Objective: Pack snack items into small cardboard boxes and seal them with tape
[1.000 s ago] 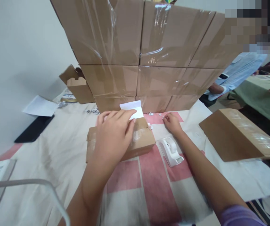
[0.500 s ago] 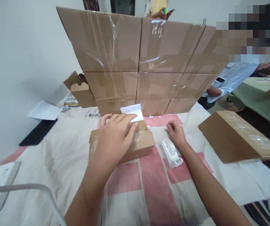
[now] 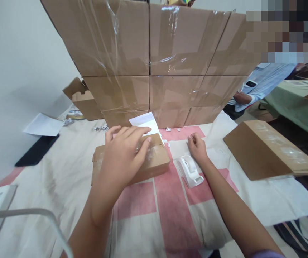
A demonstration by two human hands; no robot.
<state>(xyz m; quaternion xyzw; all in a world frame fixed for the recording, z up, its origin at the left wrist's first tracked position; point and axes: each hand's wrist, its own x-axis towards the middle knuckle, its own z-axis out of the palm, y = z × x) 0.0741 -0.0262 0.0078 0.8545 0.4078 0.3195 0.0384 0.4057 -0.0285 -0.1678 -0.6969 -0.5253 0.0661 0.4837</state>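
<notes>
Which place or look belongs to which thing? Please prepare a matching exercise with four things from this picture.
1. left hand
2. tape dispenser
3. black flat object
4. stacked boxes

A. partly under a white sheet
B. over the small cardboard box
C. brown, rising at the back
D. white, beside the right forearm

Pairs: 1-B, 2-D, 3-A, 4-C
</notes>
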